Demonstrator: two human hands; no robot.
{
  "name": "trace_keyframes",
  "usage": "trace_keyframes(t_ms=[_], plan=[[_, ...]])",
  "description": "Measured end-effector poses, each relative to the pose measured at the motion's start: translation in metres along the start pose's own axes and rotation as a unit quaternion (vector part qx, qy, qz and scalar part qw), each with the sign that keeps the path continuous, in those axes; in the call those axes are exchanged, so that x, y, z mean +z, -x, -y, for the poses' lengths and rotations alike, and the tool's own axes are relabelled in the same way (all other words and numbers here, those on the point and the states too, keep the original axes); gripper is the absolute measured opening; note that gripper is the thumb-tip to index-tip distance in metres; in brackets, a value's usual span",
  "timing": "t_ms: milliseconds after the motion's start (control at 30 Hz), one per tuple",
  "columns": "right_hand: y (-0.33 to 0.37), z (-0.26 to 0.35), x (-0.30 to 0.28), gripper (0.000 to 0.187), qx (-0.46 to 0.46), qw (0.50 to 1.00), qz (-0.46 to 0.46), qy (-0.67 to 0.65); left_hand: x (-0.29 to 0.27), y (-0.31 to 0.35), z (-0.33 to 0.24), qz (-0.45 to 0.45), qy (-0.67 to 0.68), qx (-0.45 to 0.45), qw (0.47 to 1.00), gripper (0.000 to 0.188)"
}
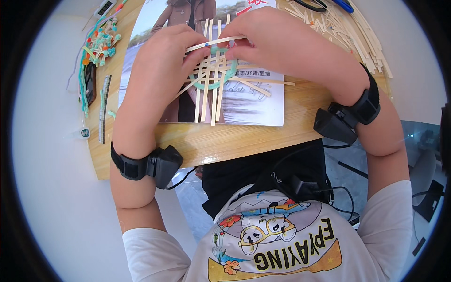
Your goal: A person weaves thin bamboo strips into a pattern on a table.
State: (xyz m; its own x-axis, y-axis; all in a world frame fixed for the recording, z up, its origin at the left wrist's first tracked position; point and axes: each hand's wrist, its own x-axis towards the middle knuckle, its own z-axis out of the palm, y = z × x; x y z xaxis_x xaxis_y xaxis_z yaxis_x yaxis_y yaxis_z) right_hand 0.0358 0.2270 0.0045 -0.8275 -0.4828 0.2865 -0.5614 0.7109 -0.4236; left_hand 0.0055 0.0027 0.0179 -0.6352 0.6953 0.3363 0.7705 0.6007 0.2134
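Note:
A lattice of crossed pale wooden strips (pixel 213 110) lies on the magazine, with a soft-looking mint-green ring (pixel 198 85) woven in among them. One more strip (pixel 217 41) runs crosswise above the lattice's far part, a small blue mark near its middle. Its left end is pinched between the thumb and fingers of my left hand (pixel 171 52). My right hand (pixel 251 35) grips the other end, fingers curled and thumb below. Both thumbs are close to the far side of the ring. My hands partly hide the far strips.
Under the work is a magazine (pixel 263 110) on a wooden table (pixel 235 146). Loose strips (pixel 366 44) and scissors (pixel 312 4) are at the far right. A ruler (pixel 104 110) and a cluster of sticks with coloured blobs (pixel 101 44) are at the left. Cables hang from both wrist devices.

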Motion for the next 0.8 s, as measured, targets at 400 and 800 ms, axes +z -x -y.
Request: trace_keyframes(t_ms=[400, 800], plan=[[0.000, -0.007, 0.006, 0.029, -0.028, 0.999, -0.024, 0.003, -0.008, 0.000, 0.006, 0.058, 0.052, -0.047, 0.996, 0.017], [-0.003, 0.007, -0.001, 0.026, 0.032, 0.999, 0.021, 0.000, -0.001, -0.003, 0.001, 0.008, -0.069, 0.059, 0.996, 0.013]])
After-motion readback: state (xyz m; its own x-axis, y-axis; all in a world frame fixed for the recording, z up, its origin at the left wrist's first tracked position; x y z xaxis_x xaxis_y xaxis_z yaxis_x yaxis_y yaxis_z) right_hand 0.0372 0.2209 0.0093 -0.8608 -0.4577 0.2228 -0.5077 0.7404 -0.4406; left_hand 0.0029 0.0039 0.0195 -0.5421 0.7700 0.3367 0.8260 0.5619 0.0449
